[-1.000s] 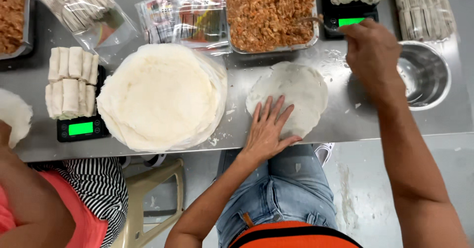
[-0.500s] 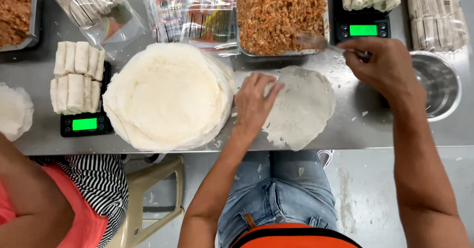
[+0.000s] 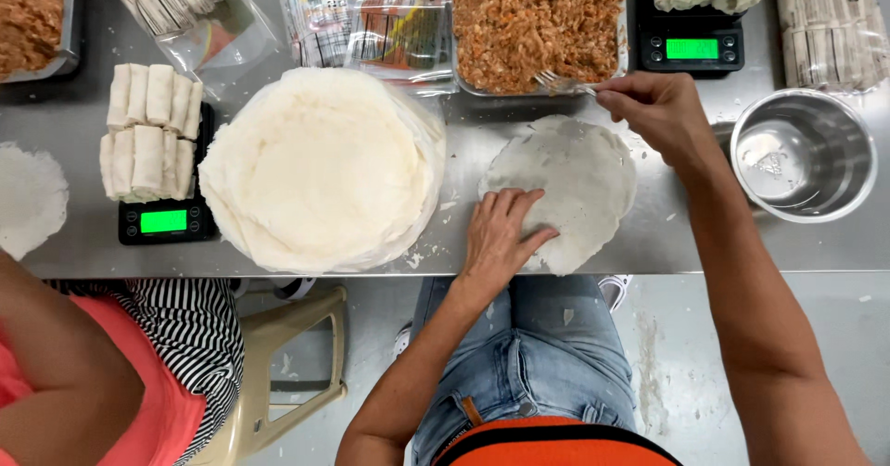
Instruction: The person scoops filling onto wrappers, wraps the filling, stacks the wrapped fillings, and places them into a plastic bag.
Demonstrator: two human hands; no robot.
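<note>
My left hand (image 3: 501,234) lies flat, fingers spread, on the near-left edge of a single round white wrapper (image 3: 575,183) spread on the steel table (image 3: 705,243). My right hand (image 3: 654,104) is closed on a metal fork (image 3: 561,82) whose tines rest at the near rim of a tray of shredded orange-brown filling (image 3: 538,21), just beyond the wrapper. A thick stack of round wrappers (image 3: 320,169) sits to the left of my left hand.
A steel bowl (image 3: 805,155) stands at the right. Scales carry rolled pieces at back right (image 3: 693,47) and left (image 3: 165,220). Plastic packets (image 3: 389,16) lie at the back. Another person's arm (image 3: 56,364) and a plastic stool (image 3: 287,355) are at lower left.
My left hand slid back toward the near edge of the wrapper. My right hand moved left from the bowl side to the filling tray with the fork.
</note>
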